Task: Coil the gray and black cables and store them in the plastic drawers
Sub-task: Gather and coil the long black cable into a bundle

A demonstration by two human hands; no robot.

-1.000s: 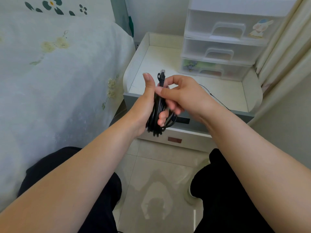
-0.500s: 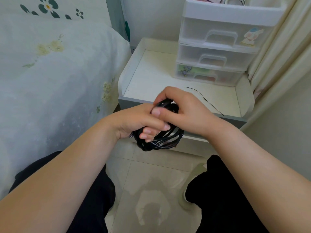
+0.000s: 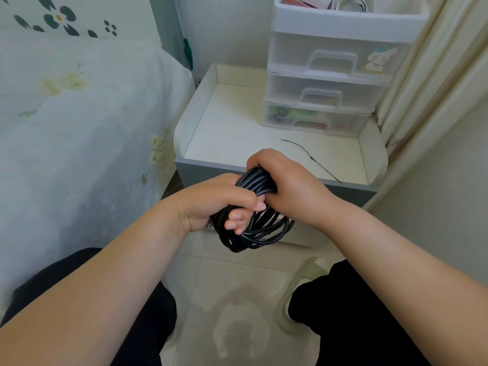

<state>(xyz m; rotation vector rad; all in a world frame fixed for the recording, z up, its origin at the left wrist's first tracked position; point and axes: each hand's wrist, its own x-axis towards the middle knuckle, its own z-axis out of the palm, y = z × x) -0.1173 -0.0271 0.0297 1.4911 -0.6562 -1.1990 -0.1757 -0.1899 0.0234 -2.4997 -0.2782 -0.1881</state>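
A bed [image 3: 79, 122] is seen at the left of the frame. At centre, the coiled black cable [image 3: 253, 228] is gripped by the left hand [image 3: 214, 204], fingers curled through its loops, and clasped from above by the right hand [image 3: 285, 186]. Behind, a desk [image 3: 237, 128] carries a cable tie [image 3: 309, 157]; the closed drawers [image 3: 327, 83] stand at upper right.
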